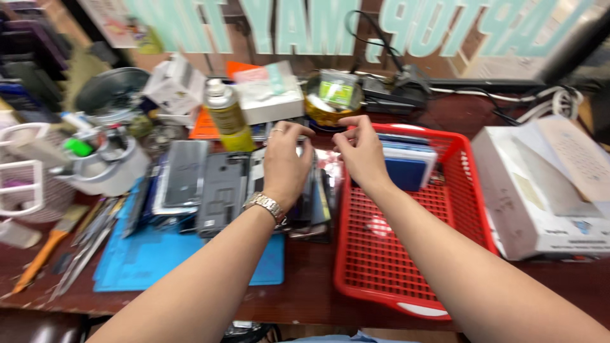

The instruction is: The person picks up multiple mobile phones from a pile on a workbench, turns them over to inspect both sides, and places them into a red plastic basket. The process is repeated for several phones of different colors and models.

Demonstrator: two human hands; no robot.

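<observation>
Forearms stretched from the near edge of a dark wooden workbench (305,279) toward its cluttered middle. A blue mat (146,260) lay near the front edge on the left, with tweezers and slim tools (82,248) along its left side and an orange-handled brush (41,251) beyond them. To the right stood a red plastic basket (381,254), its near half bare mesh.

The left hand (286,165), a metal watch (265,204) on its wrist, hovered over a row of dismantled phone frames and panels (210,184) stacked on edge at the mat's far side; its fingers were curled narrowly, thumb close to fingertips, and whether they pinched anything could not be told. The right hand (361,151) hung over the basket's far left corner, fingers likewise drawn together, beside blue flat boxes (406,165) stacked in the basket's far end.

A white carton (540,203) sat toward the right edge. Farther back stood a yellow spray can (225,114), a white box (273,101), a white tool caddy (108,165) and cables (508,101) along the rear edge.
</observation>
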